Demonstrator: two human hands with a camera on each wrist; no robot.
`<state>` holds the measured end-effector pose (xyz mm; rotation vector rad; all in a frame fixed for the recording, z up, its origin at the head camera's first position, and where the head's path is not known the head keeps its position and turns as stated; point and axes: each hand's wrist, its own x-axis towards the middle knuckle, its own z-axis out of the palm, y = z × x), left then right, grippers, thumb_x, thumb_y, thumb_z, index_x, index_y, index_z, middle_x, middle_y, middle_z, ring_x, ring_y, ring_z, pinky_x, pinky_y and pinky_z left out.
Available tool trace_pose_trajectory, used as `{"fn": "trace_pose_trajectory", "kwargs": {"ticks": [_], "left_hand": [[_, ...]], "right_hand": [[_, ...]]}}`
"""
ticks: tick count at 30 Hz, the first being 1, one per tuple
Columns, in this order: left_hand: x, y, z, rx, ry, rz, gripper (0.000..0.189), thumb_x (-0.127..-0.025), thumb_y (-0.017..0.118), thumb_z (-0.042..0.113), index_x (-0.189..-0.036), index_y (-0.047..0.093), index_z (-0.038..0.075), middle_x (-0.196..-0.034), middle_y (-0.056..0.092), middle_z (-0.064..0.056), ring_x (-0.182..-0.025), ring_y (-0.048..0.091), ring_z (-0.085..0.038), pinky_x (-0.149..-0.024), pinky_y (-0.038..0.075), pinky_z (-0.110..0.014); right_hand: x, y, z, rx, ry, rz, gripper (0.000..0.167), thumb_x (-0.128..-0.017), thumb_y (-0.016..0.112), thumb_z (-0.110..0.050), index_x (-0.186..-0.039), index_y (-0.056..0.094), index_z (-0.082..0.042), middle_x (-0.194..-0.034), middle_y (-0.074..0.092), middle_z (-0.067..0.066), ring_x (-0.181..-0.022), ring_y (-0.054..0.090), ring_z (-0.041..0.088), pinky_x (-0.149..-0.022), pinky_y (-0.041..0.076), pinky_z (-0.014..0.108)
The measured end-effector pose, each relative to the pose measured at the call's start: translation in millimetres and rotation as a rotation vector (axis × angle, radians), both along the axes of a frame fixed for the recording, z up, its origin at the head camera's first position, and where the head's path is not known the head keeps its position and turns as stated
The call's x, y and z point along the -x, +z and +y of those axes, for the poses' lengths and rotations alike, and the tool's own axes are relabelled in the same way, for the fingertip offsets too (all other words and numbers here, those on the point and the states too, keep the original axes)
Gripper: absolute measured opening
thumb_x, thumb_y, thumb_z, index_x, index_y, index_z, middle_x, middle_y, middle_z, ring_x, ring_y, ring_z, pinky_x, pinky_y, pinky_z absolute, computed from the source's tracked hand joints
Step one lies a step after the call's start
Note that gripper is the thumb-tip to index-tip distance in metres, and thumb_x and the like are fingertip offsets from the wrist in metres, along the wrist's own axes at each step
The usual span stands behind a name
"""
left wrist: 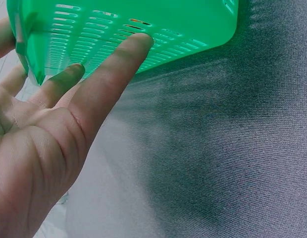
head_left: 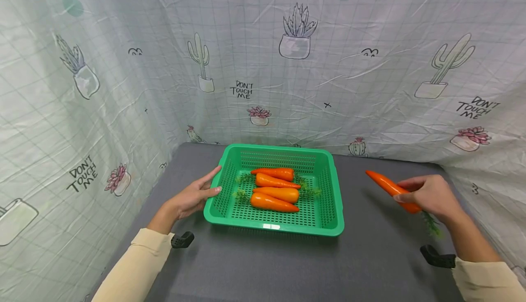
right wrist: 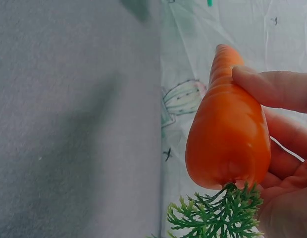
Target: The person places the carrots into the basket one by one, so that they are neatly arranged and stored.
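Note:
A green plastic basket (head_left: 273,228) with slotted walls holds several orange carrots (head_left: 274,201) with leafy tops, lying side by side. My left hand (head_left: 190,198) grips its left side, the thumb over the rim and other fingers against the outer wall. The left wrist view shows those fingers (left wrist: 111,74) on the slotted wall (left wrist: 193,29). Off to the basket's right, my right hand (head_left: 431,195) pinches another carrot (head_left: 388,185) between thumb and fingers, above the table. Its tip points to the far left, and green leaves (right wrist: 218,213) hang from its thick end.
A grey cloth (head_left: 263,270) covers the table. Pale curtains (head_left: 263,65) printed with cacti and potted plants hang behind it and along both sides. Each wrist carries a black camera mount, the left one (head_left: 182,240) close to the basket's near left corner.

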<state>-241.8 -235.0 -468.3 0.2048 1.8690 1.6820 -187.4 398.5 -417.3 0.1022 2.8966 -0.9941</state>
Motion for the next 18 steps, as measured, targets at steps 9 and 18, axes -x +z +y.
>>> {"fn": "trace_pose_trajectory", "kwargs": {"ticks": [9, 18], "left_hand": [[0.2, -0.7, -0.3, -0.017, 0.001, -0.004, 0.084, -0.107, 0.061, 0.031, -0.166, 0.004, 0.047, -0.176, 0.006, -0.017, -0.142, 0.053, -0.038, -0.099, 0.059, -0.049], [0.2, 0.6, -0.3, -0.015, 0.002, -0.013, 0.083, -0.108, 0.06, 0.03, -0.166, 0.004, 0.048, -0.177, -0.002, -0.014, -0.146, 0.048, -0.04, -0.099, 0.058, -0.048]], "right_hand": [[-2.2, 6.7, -15.5, 0.004, 0.02, -0.009, 0.056, -0.082, 0.09, -0.028, -0.124, 0.074, 0.004, -0.116, 0.074, 0.028, -0.082, 0.066, 0.02, -0.064, 0.055, 0.031], [-1.9, 9.9, -27.0, 0.016, 0.056, 0.002, 0.055, -0.082, 0.09, -0.026, -0.124, 0.074, 0.004, -0.115, 0.075, 0.028, -0.083, 0.068, 0.02, -0.064, 0.057, 0.032]]}}
